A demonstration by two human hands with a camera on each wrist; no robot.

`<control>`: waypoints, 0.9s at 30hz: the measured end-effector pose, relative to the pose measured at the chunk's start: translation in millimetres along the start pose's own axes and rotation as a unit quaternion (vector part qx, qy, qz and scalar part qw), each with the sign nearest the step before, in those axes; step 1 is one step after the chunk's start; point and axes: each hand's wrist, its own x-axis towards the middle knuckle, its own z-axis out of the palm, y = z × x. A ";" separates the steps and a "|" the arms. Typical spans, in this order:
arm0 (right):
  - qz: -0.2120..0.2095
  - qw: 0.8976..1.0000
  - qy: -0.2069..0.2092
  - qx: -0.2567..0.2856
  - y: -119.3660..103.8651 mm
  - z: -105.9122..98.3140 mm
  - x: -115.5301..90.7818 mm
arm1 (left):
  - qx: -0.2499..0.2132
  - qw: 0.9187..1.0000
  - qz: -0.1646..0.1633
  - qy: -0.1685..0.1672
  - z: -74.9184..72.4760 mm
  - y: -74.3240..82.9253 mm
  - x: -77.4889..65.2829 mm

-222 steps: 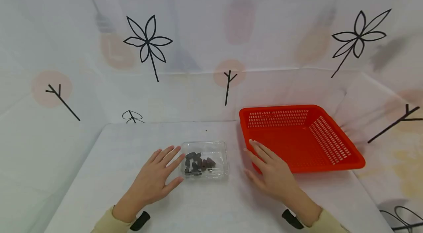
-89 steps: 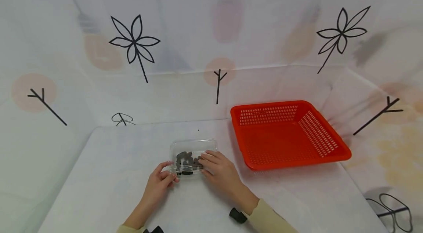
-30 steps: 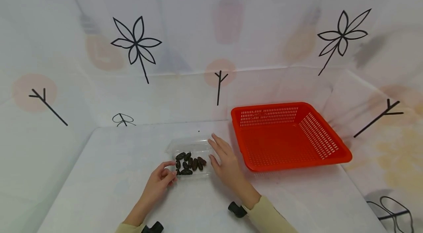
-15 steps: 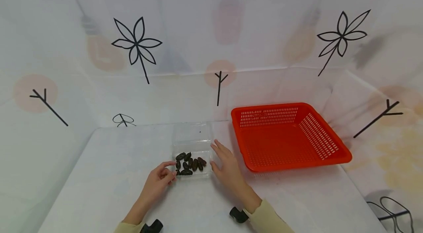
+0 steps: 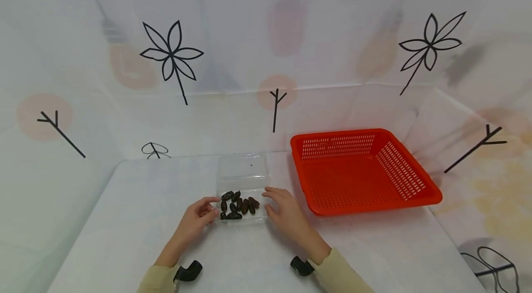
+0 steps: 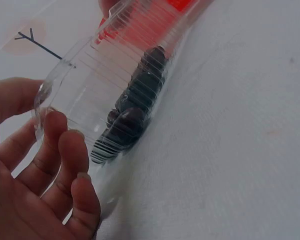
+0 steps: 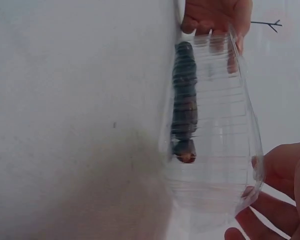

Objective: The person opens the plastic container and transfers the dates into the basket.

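Observation:
A clear plastic clamshell box (image 5: 262,219) stands on the table with its lid (image 5: 241,165) folded back. Several dark, oblong fruits (image 5: 233,207), date-like in shape, lie in its base. At the box's left edge my left hand (image 5: 195,219) pinches the rim, as the left wrist view shows, its other fingers loosely bent. My right hand (image 5: 288,214) holds the opposite rim between thumb and fingers; part of these fingers (image 7: 270,212) shows behind the plastic in the right wrist view.
A red plastic basket (image 5: 365,177) with slotted walls sits right of the box, near the back. White cloth covers the table (image 5: 145,205), and a printed cloth (image 5: 232,62) hangs behind. A black band piece (image 5: 189,271) is on each wrist.
The box's lid, down over the fruits earlier, has swung up and back. My right hand has come from beside the lid down to the right rim. My left hand stays at the left edge.

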 end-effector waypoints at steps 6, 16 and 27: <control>0.026 0.997 -0.055 -0.050 -8.0 -7.0 15.8 | -0.049 0.996 0.041 -0.057 -5.5 -12.4 2.9; 0.067 0.972 -0.223 -0.009 -24.6 -22.6 75.6 | -0.076 0.992 0.060 -0.086 -10.8 -12.3 5.9; 0.075 0.915 -0.376 0.128 -1.5 -3.0 114.9 | -0.095 0.989 0.055 -0.096 -10.2 -13.3 4.9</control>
